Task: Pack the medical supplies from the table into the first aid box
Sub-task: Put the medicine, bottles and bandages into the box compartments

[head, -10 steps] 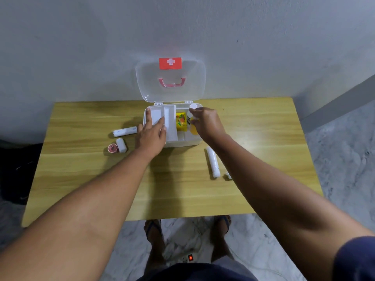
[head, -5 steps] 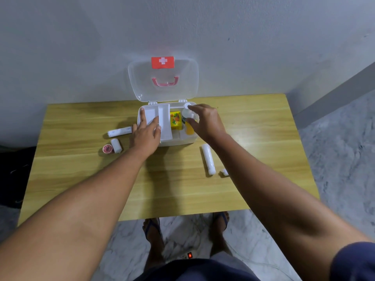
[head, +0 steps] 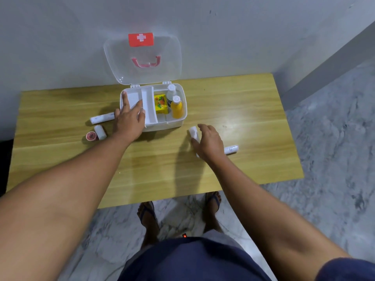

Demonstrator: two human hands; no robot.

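Note:
The white first aid box stands open on the wooden table, its clear lid leaning on the wall. Inside lie a white inner tray, a yellow packet, an orange bottle and a clear bottle. My left hand rests flat on the tray and the box's left rim, fingers spread. My right hand hovers open over a long white roll, its fingers touching it. A small white roll lies just right of that hand.
Left of the box lie a long white roll, a short white roll and a small red-topped round container. The table's front edge is near my feet; a grey wall is behind.
My right hand has let go of the orange bottle inside the box and moved down right onto the long white roll on the table. The left hand stays on the tray.

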